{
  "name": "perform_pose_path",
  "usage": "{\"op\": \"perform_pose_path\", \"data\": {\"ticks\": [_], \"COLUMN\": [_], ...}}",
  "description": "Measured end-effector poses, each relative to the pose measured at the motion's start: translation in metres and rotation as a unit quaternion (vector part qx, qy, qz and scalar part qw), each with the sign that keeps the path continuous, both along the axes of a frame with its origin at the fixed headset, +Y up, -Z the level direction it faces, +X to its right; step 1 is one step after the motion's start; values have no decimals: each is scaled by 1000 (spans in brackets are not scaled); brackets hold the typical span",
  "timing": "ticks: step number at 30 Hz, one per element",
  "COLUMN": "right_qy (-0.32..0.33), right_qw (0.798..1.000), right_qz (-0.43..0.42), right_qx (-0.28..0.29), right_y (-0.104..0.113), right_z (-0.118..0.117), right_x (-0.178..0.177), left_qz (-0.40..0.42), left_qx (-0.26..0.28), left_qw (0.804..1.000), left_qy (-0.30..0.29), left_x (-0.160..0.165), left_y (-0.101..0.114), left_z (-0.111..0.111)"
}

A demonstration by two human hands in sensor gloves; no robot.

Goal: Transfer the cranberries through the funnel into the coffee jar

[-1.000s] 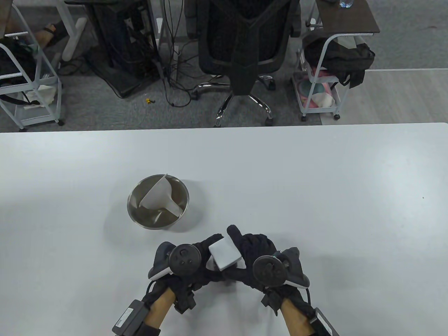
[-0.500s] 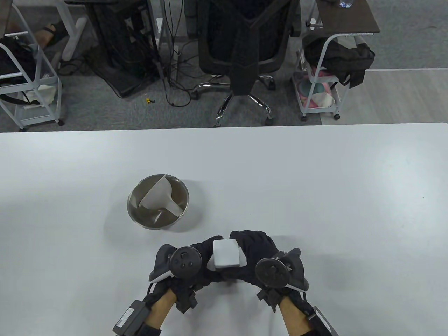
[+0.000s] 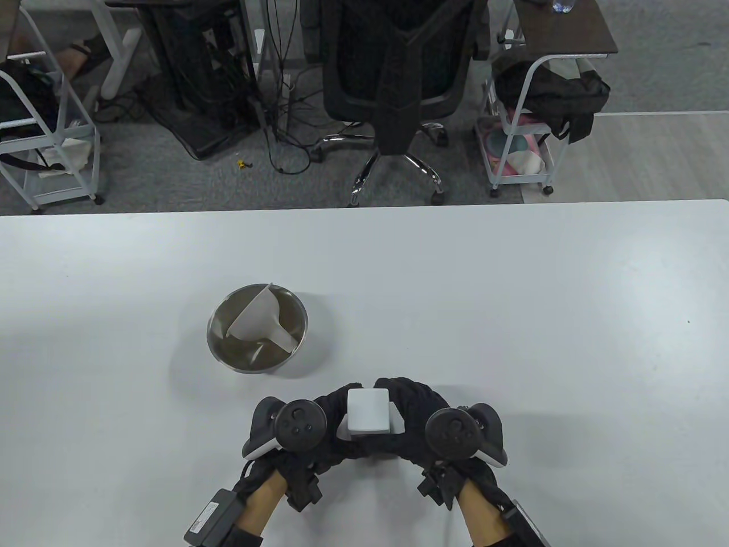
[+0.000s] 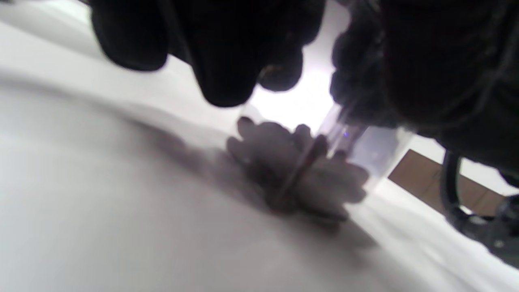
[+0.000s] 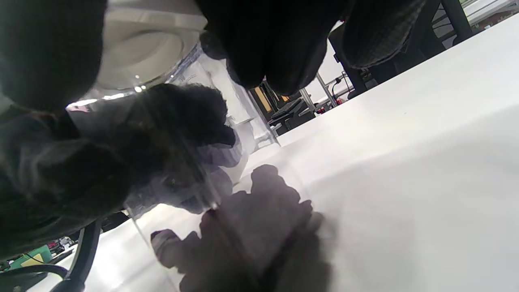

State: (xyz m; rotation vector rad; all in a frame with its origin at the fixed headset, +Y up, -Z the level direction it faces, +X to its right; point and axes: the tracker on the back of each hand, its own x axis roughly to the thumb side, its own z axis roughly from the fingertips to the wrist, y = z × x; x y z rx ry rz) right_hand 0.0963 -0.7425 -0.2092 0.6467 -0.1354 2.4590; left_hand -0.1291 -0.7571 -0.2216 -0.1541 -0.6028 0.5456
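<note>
While both forearms come in from the near edge of the table (image 3: pixel 512 296), the two gloved hands meet in front of the person, angled toward each other with the trackers on their backs facing up. The left hand (image 3: pixel 319 424) curls in from the left, its fingers wrapped around the side of a clear jar (image 4: pixel 365 150) below the white square lid (image 3: pixel 368 411). The right hand (image 3: pixel 418 416) arches over from the right, its fingers (image 3: pixel 407 393) closed on the lid's right and far edges. Neither hand is spread; both are pressed onto the jar and lid.

From the left wrist view, dark fingertips (image 4: pixel 227 81) hang above the transparent wall, and a cluster of dark cranberries (image 4: pixel 296 174) sits in the bottom of the jar, which rests on the table. From the right wrist view, the left hand's fingers (image 5: pixel 182 117) show pressed against the clear wall, with the underside of the lid (image 5: pixel 138 52) above them and the cranberries (image 5: pixel 251 219) at the base.

Further out and to the left, well apart from the hands, a metal bowl (image 3: pixel 219 342) stands on the table with a white funnel (image 3: pixel 259 325) lying tilted inside it, spout toward the near right rim.
</note>
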Motion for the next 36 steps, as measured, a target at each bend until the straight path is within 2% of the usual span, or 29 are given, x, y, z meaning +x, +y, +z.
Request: {"op": "perform_pose_path", "data": {"ticks": [4,9,17,21,26,31,36], "right_qy": [6,23,3,-13,-34,-33,-32], "right_qw": [1000,999,990,990,989,991,991], "right_qz": [-3,36,125,118,120,113,114], "right_qx": [-7,-2,63,76,81,59,66], "right_y": [-1,0,14,23,26,21,23], "right_z": [0,5,18,22,21,17,19], "right_x": [1,4,23,36,45,49,48], "left_qz": [-4,-40,-127,-113,-86,-116,-122], "left_qx": [0,-3,92,128,173,183,178], "left_qw": [1000,999,988,984,977,970,971], "left_qy": [-1,-13,10,51,95,109,104], "left_x": [0,-3,-34,-56,-69,-73,-70], "left_y": [-2,-6,13,29,43,42,40], "left_z": [1,2,17,20,23,22,20]}}
